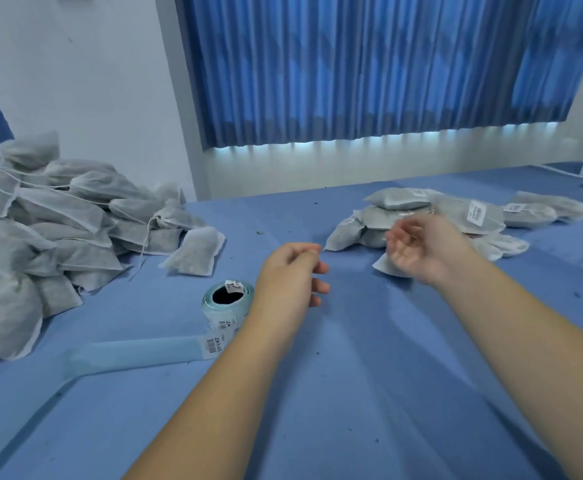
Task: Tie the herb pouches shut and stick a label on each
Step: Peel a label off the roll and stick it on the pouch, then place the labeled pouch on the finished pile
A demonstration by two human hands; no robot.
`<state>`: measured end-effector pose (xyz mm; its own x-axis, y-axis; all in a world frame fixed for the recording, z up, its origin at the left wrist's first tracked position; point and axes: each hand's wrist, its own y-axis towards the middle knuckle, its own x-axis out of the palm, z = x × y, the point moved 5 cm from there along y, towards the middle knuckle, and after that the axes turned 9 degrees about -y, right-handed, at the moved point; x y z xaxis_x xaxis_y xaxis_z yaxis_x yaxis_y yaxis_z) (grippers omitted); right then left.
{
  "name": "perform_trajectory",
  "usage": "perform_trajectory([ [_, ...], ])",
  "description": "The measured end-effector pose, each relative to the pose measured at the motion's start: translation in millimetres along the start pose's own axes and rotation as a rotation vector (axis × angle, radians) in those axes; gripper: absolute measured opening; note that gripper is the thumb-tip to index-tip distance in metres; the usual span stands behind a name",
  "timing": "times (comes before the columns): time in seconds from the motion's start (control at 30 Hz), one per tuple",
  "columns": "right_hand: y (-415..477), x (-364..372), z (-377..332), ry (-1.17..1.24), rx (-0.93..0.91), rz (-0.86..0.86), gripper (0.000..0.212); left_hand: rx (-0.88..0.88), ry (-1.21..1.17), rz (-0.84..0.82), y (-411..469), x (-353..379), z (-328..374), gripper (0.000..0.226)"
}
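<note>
Far from done. Left of the label roll [227,299]: big heap of unlabelled pouches [40,220], strings trailing. Right of it: smaller labelled pile [456,213]. Just beside the roll, left hand [290,271], thumb pressed to forefinger, perhaps on nothing; farther right, right hand [418,247], blurred, loosely spread, empty.

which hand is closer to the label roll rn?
Left. The left hand hovers just right of the label roll, its wrist almost beside it. The right hand is farther right, by the labelled pouches.
</note>
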<state>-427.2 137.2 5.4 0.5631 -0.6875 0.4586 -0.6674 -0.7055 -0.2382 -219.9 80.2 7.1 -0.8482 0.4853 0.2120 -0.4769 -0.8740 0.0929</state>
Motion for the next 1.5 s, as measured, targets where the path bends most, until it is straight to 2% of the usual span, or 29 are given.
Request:
perform_trajectory([
  [0.23,-25.8,91.5,45.2,-0.281,-0.006,-0.235,0.019,0.095,-0.187,0.126,2.7,-54.3,40.4,0.021],
  [0.43,-55.9,173.0,72.0,-0.515,-0.22,-0.385,0.005,0.168,-0.057,0.288,3.7,-143.3,68.1,0.018],
  [0.6,-71.8,217.7,94.9,-0.691,-0.448,-0.443,0.017,0.062,0.398,0.435,7.9,-210.2,56.9,0.012],
  [0.7,-75.1,230.1,110.2,-0.793,-0.557,-0.508,0.023,0.186,0.768,0.577,7.4,-244.8,64.0,0.01],
  [0.8,-73.1,228.6,128.6,-0.892,-0.548,-0.599,0.02,0.268,1.16,0.753,4.1,-281.9,78.2,0.029],
  [0.87,-70.7,227.3,133.2,-0.897,-0.531,-0.613,0.019,0.142,1.27,0.857,3.3,-308.4,78.7,0.043],
  [0.9,-69.8,227.5,133.4,-0.888,-0.527,-0.609,0.02,0.042,1.251,0.867,3.2,-319.1,75.1,0.05],
  [0.97,-70.6,229.4,133.3,-0.877,-0.523,-0.615,0.022,-0.11,1.147,0.832,3.6,-333.1,62.0,0.055],
  [1.07,-74.7,230.1,134.7,-0.907,-0.546,-0.639,0.022,-0.16,1.183,0.803,3.3,-338.6,52.6,0.038],
  [1.13,-76.0,229.3,134.3,-0.915,-0.556,-0.637,0.021,-0.129,1.209,0.728,3.7,-332.3,53.1,0.021],
  [1.17,-76.2,229.0,133.8,-0.913,-0.559,-0.631,0.02,-0.106,1.171,0.672,4.3,-326.4,54.1,0.022],
  [1.23,-76.8,228.9,131.4,-0.9,-0.575,-0.601,0.021,-0.047,1.017,0.568,3.9,-309.7,59.3,0.021],
  [1.3,-76.6,228.6,128.4,-0.896,-0.609,-0.542,0.019,0.026,0.862,0.49,4.0,-291.5,68.8,0.01],
  [1.4,-79.2,229.9,123.0,-0.852,-0.564,-0.539,0.007,0.115,0.728,0.33,3.0,-256.9,84.4,0.011],
  [1.47,-82.5,231.2,123.3,-0.829,-0.443,-0.648,0.033,0.155,0.677,0.217,1.8,-232.0,90.9,0.016],
  [1.5,-85.8,232.3,122.8,-0.825,-0.412,-0.708,0.038,0.168,0.669,0.176,1.8,-221.6,92.7,0.019],
])
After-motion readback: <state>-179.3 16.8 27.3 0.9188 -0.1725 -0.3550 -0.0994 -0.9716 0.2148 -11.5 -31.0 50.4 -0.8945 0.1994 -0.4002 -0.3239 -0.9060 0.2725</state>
